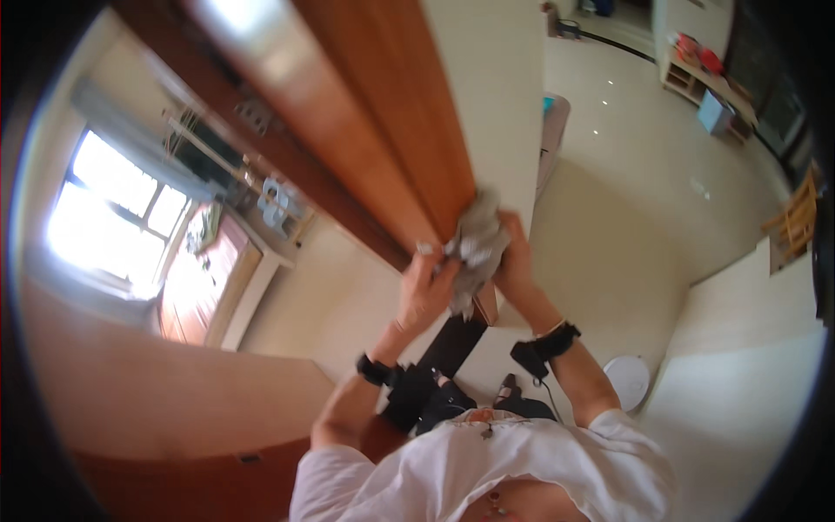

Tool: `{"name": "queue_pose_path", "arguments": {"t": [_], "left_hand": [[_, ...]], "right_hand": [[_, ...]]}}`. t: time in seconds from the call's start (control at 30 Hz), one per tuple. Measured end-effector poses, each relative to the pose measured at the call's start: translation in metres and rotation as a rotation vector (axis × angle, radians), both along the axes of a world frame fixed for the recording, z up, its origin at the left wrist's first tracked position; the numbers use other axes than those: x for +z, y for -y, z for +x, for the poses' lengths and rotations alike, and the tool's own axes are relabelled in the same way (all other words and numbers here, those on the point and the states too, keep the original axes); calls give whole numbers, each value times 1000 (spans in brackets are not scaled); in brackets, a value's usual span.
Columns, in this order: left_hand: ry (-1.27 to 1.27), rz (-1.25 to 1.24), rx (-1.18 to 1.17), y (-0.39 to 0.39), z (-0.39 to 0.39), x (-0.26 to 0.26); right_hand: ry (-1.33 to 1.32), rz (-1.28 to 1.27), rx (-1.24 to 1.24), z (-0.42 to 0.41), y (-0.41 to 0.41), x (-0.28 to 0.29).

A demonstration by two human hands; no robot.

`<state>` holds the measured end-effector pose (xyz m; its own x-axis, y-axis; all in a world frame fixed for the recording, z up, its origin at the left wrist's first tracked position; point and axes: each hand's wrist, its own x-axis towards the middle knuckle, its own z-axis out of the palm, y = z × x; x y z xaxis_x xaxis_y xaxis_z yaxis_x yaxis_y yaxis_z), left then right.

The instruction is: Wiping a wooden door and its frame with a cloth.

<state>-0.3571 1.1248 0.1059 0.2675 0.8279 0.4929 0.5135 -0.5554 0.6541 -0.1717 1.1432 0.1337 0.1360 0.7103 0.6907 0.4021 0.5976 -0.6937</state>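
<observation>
Both hands are raised in front of me at a wooden door frame (391,130). A crumpled grey cloth (479,245) lies against the frame's edge, between my hands. My left hand (427,287) has its fingers closed on the cloth's left side, beside the wood. On the other side, my right hand (518,258) grips the cloth, its fingers partly hidden behind the folds. The cloth and both hands are somewhat blurred. Each wrist bears a black strap with a device.
A metal strike plate (253,117) sits in the dark jamb at the upper left. Beyond it are a bed (228,313) and a window. A round white device (627,382) stands on the floor at right. Farther off are a low wooden cabinet (695,81) and a wooden chair (796,215).
</observation>
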Motion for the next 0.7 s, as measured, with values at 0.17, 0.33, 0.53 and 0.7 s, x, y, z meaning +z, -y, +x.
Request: {"name": "queue_pose_path", "arguments": {"t": [0.17, 0.33, 0.53, 0.7], "left_hand": [[-66, 967, 227, -24, 15, 209], [81, 974, 87, -48, 24, 145], [-209, 545, -72, -3, 12, -22], [-322, 92, -168, 14, -19, -111]], "right_hand": [[117, 604, -146, -8, -41, 178], [-191, 501, 215, 0, -66, 143], [-199, 49, 48, 9, -8, -90], [254, -456, 221, 25, 50, -184]]}}
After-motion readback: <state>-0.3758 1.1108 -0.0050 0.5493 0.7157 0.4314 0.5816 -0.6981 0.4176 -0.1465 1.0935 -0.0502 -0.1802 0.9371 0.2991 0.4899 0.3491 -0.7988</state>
